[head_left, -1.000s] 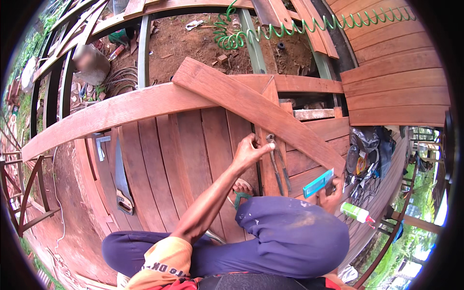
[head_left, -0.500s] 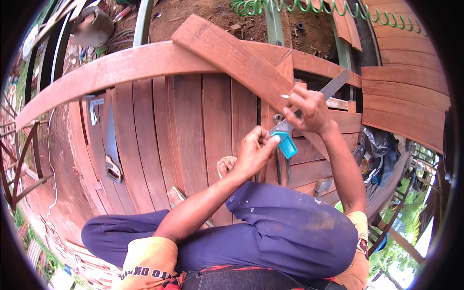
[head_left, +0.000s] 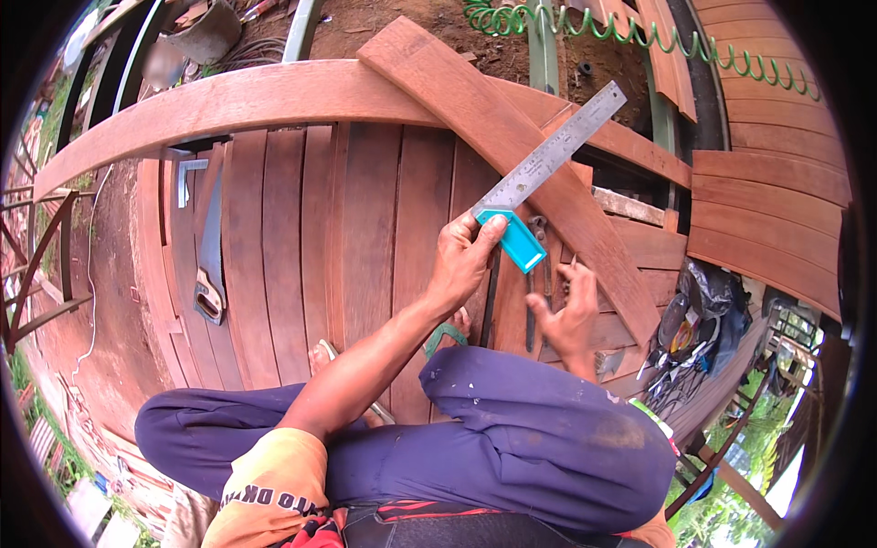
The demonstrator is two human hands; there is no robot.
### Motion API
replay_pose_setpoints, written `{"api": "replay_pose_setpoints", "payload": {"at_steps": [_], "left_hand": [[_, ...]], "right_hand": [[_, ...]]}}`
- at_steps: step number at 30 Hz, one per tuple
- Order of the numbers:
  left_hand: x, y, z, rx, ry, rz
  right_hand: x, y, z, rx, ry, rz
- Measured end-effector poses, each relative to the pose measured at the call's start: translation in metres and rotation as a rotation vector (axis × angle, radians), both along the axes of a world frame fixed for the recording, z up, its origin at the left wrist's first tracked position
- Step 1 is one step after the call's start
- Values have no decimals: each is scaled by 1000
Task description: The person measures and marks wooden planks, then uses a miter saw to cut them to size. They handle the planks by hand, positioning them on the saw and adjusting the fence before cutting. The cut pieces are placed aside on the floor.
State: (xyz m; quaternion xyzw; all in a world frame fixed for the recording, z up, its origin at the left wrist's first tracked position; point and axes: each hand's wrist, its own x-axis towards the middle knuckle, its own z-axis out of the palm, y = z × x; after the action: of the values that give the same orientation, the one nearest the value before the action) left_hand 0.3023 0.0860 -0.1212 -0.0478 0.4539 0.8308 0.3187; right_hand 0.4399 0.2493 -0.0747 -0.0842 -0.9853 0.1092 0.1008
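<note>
My left hand [head_left: 461, 256] grips the turquoise handle [head_left: 521, 243] of a steel square, whose blade [head_left: 559, 143] lies diagonally across a loose reddish board [head_left: 425, 84]. That board rests over a long curved timber [head_left: 219, 107]. My right hand [head_left: 565, 306] is lower, right of the handle, thumb out and fingers curled, with something small and pale at the fingertips, too small to make out. Long-handled metal pincers [head_left: 532, 315] lie between my hands, partly hidden. My legs are folded below.
A handsaw [head_left: 210, 251] and small square [head_left: 185, 166] lie left on decking [head_left: 274, 274]. A green coiled hose [head_left: 639, 36] hangs over open framing and soil. Bags and cables [head_left: 690, 338] sit right. A metal frame [head_left: 36, 274] stands far left.
The square was brought from the right into my left hand and now lies higher, across the board. My right hand has come off it, moving down and right.
</note>
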Motion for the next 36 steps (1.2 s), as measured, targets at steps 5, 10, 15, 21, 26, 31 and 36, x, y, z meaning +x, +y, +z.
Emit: {"api": "replay_pose_setpoints", "payload": {"at_steps": [5, 10, 15, 21, 26, 31, 36], "left_hand": [[10, -10, -14, -66, -28, -48], [7, 13, -12, -160, 50, -44], [8, 31, -15, -251, 102, 124], [15, 41, -16, -243, 87, 268], [9, 55, -21, -375, 105, 206], [0, 52, -19, -397, 55, 189], [11, 54, -9, -406, 31, 225]], "right_hand": [[23, -31, 6, -291, -147, -113], [72, 3, 27, -337, -221, -74], [-12, 37, 36, -414, 188, -95], [-112, 47, 14, -814, 269, 28], [-147, 46, -21, -829, 199, -41], [-158, 37, -42, -897, 266, -11], [-146, 44, -26, -690, 308, 133]]}}
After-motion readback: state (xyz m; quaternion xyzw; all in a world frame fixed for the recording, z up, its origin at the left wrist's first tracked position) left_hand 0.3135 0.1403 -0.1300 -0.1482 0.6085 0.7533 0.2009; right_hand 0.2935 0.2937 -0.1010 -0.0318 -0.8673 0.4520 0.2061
